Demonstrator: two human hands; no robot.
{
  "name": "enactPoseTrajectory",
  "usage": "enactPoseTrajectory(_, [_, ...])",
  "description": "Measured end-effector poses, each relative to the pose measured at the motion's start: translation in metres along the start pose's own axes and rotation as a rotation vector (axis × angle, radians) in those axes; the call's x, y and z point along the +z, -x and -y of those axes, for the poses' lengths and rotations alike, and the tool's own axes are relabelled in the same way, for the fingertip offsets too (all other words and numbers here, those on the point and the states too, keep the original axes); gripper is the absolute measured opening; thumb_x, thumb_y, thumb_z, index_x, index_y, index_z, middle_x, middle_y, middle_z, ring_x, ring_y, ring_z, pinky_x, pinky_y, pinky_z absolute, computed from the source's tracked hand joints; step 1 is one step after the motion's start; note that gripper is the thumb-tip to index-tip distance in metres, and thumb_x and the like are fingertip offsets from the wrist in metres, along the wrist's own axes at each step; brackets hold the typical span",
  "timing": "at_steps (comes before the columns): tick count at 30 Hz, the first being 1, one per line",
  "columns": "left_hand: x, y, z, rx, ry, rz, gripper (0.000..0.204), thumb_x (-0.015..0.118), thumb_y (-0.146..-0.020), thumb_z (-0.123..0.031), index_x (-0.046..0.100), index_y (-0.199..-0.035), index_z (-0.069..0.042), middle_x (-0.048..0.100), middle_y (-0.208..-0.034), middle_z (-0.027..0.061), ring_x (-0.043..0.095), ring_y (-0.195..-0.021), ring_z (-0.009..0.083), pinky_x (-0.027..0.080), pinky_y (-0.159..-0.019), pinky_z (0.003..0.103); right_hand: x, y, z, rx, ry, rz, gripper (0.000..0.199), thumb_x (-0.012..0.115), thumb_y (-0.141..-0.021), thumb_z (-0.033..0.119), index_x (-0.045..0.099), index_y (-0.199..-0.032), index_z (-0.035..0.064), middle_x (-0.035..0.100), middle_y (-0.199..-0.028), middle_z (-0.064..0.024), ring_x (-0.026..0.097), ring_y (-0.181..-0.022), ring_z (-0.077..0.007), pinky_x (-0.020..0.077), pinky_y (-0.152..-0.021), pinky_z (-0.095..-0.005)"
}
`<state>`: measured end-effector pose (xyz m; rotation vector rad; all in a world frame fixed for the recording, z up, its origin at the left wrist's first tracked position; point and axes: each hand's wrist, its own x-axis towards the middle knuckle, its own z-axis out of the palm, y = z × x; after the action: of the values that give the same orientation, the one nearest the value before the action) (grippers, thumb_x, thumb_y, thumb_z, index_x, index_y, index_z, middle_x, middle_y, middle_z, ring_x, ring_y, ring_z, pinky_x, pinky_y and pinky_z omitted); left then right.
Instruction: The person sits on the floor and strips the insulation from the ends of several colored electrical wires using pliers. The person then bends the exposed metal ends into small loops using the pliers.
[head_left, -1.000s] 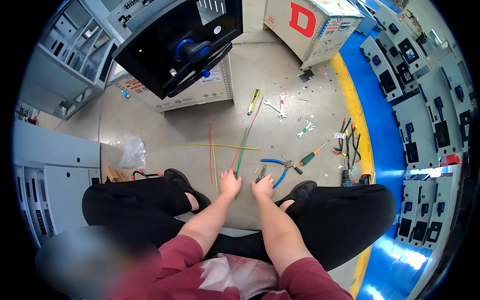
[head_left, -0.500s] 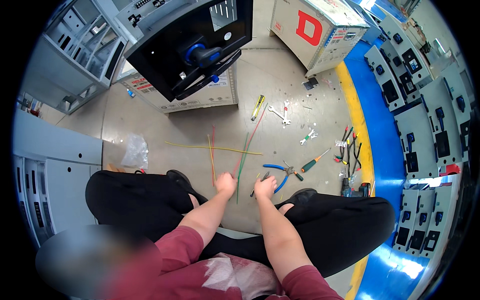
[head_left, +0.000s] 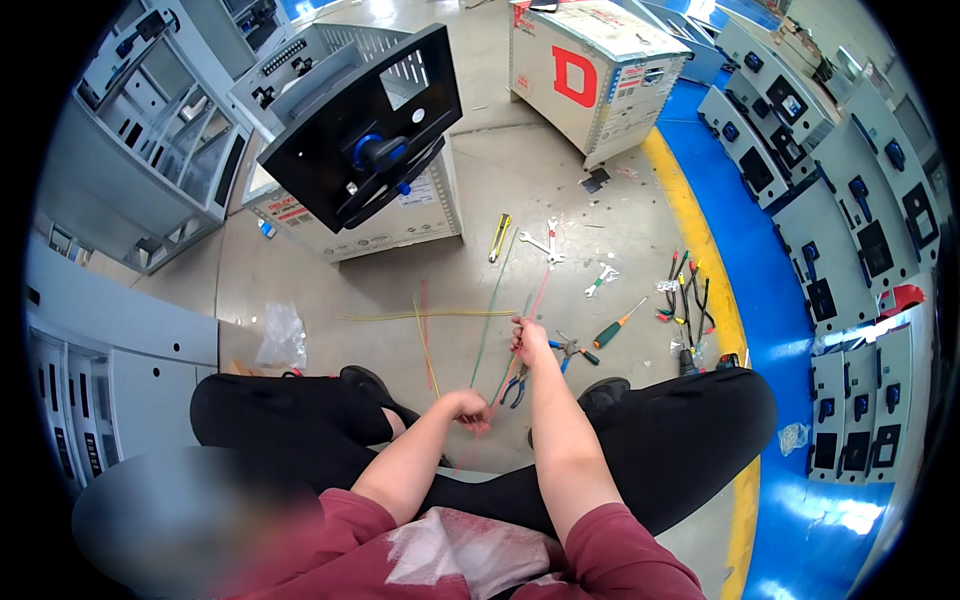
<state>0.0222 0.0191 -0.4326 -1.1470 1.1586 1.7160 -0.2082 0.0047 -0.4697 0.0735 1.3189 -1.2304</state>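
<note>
Basically, R hand (head_left: 529, 338) is pinching a red wire (head_left: 541, 291), fingers nearly closed; a green wire (head_left: 526, 305) is running alongside it by the fingertips. L hand (head_left: 468, 408) is hanging below-left of R hand, blurred, fingers half curled; the red wire's lower part is reaching it, but can't tell if it's gripping. Dk pliers (head_left: 515, 388) are showing just below R hand; can't tell if held or lying on flr (head_left: 350, 285).

Cutters (head_left: 572, 350) w/ blue handles are lying just right of R hand, a screwdriver (head_left: 620, 322) further right, cables (head_left: 688, 295) beyond. Knife (head_left: 500, 238) & wrenches (head_left: 547, 240) are lying ahead of R hand, a small wrench (head_left: 600, 280) ahead-right. Left of R hand, a yellow wire (head_left: 375, 318) is lying crosswise; a 2nd red wire (head_left: 425, 297) + 2nd yellow wire (head_left: 419, 325) are crossing it, ahead-left of L hand. A 2nd green wire (head_left: 482, 345) is lying ahead of L hand. Clear bag (head_left: 283, 335) is resting well left of L hand.

Print: far crate (head_left: 610, 115), well ahead of R hand, is bearing a big red mark (head_left: 575, 78) + labels, too small to read. Near crate (head_left: 400, 215), ahead-left of both hands, is showing red print & a white label, fine text unreadable.
</note>
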Motion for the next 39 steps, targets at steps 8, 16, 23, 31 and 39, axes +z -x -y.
enactPoseTrajectory(8, [-0.004,0.021,-0.069,0.589,0.262,-0.243,0.023,0.07,-0.093,-0.025,0.076,-0.105,-0.007,0.077,-0.092,0.0046,0.071,-0.082,0.0167,0.057,-0.078,0.032,0.024,0.038,0.068,-0.384,0.204,0.015,0.048,0.05,-0.112,0.042,0.079,-0.111,0.0041,0.068,-0.093,-0.0027,0.061,-0.08,-0.0143,0.0553,-0.073,-0.0349])
enactPoseTrajectory(16, [-0.016,0.17,-0.154,1.211,0.884,-0.574,0.033,0.049,-0.115,-0.041,0.06,-0.125,-0.011,0.039,-0.073,-0.0081,0.033,-0.06,0.0031,0.027,-0.052,0.022,0.054,0.099,0.1,-0.139,-0.226,0.599,0.06,0.059,-0.108,0.044,0.048,-0.159,0.0143,0.058,-0.152,-0.0126,0.056,-0.131,-0.0242,0.043,-0.114,-0.0465])
enactPoseTrajectory(23, [-0.011,0.229,-0.17,1.493,0.645,-0.563,0.028,0.05,-0.116,-0.028,0.059,-0.126,-0.004,0.042,-0.076,-0.0041,0.039,-0.065,0.0072,0.038,-0.061,0.025,-0.03,0.054,-0.011,0.377,0.558,-0.935,0.095,0.076,-0.086,0.037,0.029,-0.159,0.0005,0.03,-0.168,-0.0198,0.044,-0.147,-0.0422,0.0395,-0.12,-0.052])
enactPoseTrajectory(31, [0.039,0.297,-0.179,1.65,0.614,-0.569,0.029,0.049,-0.116,-0.031,0.059,-0.12,-0.004,0.04,-0.079,-0.0028,0.037,-0.066,0.009,0.035,-0.061,0.025,-0.031,0.052,-0.053,0.097,0.385,-0.971,0.057,0.069,-0.091,0.011,0.046,-0.141,-0.0041,0.059,-0.141,-0.0266,0.063,-0.128,-0.0446,0.0526,-0.109,-0.0492])
enactPoseTrajectory(39, [0.046,0.369,-0.185,1.848,0.376,-0.543,0.025,0.051,-0.114,-0.02,0.06,-0.127,-0.001,0.048,-0.08,-0.0003,0.04,-0.066,0.0092,0.035,-0.06,0.027,-0.046,-0.003,-0.032,-0.41,-0.026,-0.745,0.041,0.059,-0.097,0.003,0.063,-0.137,-0.0017,0.074,-0.12,-0.0201,0.071,-0.108,-0.0324,0.0543,-0.094,-0.04])
